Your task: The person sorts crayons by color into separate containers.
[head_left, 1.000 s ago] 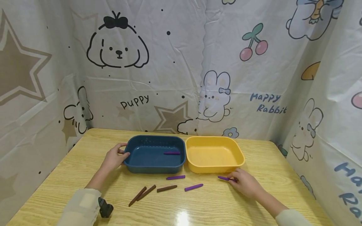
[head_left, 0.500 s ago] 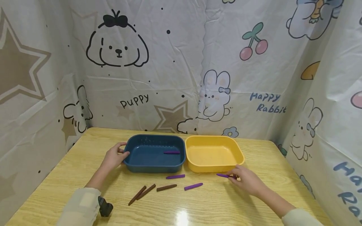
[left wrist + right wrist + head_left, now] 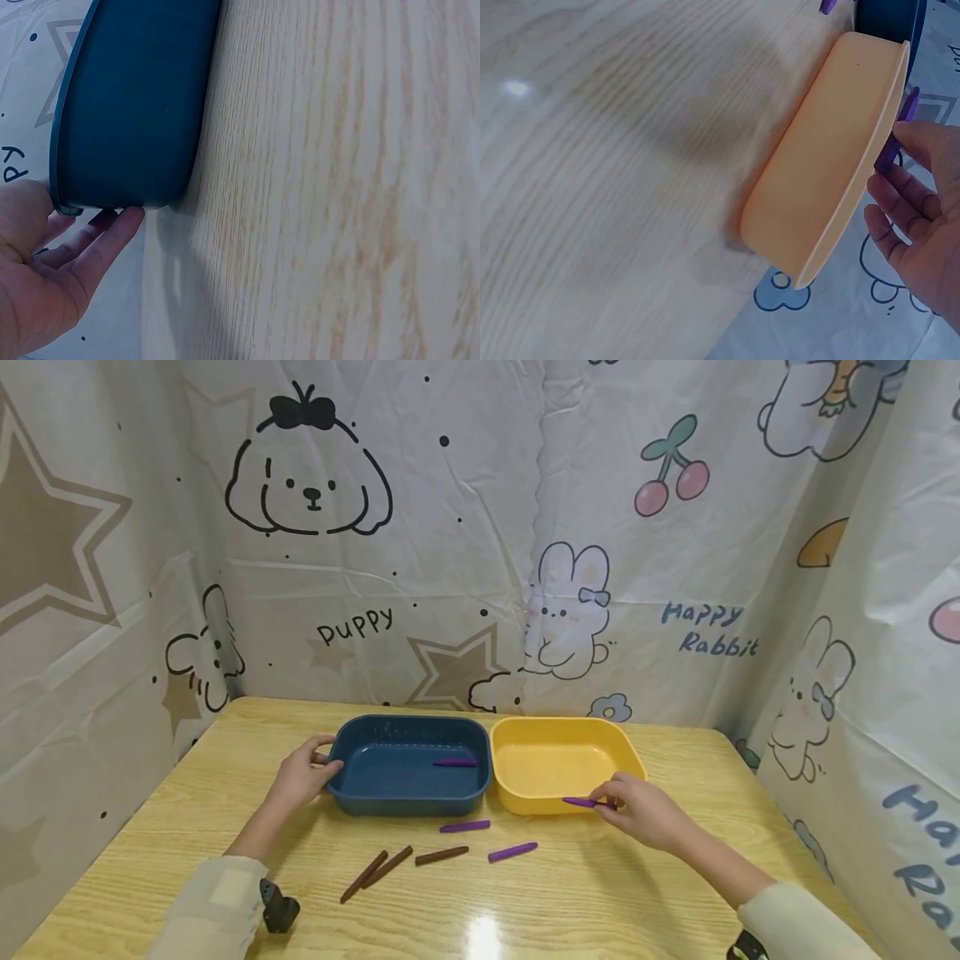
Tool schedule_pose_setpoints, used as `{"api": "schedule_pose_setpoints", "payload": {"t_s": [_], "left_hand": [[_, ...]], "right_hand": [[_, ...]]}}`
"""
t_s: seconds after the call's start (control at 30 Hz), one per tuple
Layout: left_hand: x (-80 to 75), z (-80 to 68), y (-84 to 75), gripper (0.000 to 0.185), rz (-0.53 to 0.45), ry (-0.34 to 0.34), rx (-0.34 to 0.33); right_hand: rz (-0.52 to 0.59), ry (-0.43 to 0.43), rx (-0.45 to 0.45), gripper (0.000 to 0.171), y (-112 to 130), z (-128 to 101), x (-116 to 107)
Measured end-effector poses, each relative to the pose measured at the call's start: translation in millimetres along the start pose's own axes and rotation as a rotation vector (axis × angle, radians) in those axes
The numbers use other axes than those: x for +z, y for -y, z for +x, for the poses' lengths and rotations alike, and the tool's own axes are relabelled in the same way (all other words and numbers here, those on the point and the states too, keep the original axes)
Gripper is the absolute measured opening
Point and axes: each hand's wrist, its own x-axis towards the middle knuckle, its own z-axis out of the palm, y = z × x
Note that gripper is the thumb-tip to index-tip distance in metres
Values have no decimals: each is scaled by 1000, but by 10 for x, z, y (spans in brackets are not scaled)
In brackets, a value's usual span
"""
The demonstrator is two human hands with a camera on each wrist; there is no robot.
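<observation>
My left hand (image 3: 302, 772) holds the left end of a dark blue plastic bin (image 3: 408, 807), thumb at the rim and fingers against the outer wall, as the left wrist view shows too. Inside that bin lies a purple crayon (image 3: 454, 763). My right hand (image 3: 645, 810) pinches another purple crayon (image 3: 577, 802) between thumb and fingers, at the front rim of a yellow bin (image 3: 525, 804). In the right wrist view this held crayon (image 3: 906, 112) is by the yellow bin's rim, with its lower part between the fingertips.
In front of the bins lie two purple crayons, one nearer the bins (image 3: 465, 827) and one to its right (image 3: 513, 852). Left of them are three brown crayons (image 3: 442, 856), two of them close together. A printed curtain (image 3: 465, 527) hangs behind the wooden table (image 3: 420, 918).
My right hand has raised the purple crayon from just in front of the yellow bin up to its front rim, moving slightly left. The left hand has stayed on the blue bin.
</observation>
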Motion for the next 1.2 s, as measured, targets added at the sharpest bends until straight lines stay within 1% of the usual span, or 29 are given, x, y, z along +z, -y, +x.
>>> {"api": "schedule_pose_setpoints", "payload": {"t_s": [0.23,0.57,0.83,1.2], "left_hand": [[0,0,-1,48,9,-5,2],[-10,-12,-16,48,8,-3,8],[-9,-3,-4,49,5,-3,5],[-6,-2,3,49,-3,-1,0]], "right_hand": [[9,14,15,9,78,148,-35],[16,8,-16,9,164,352,-58],[25,13,-13,10,230,493,-89],[-24,23,-20,11,329,672,-119]]}}
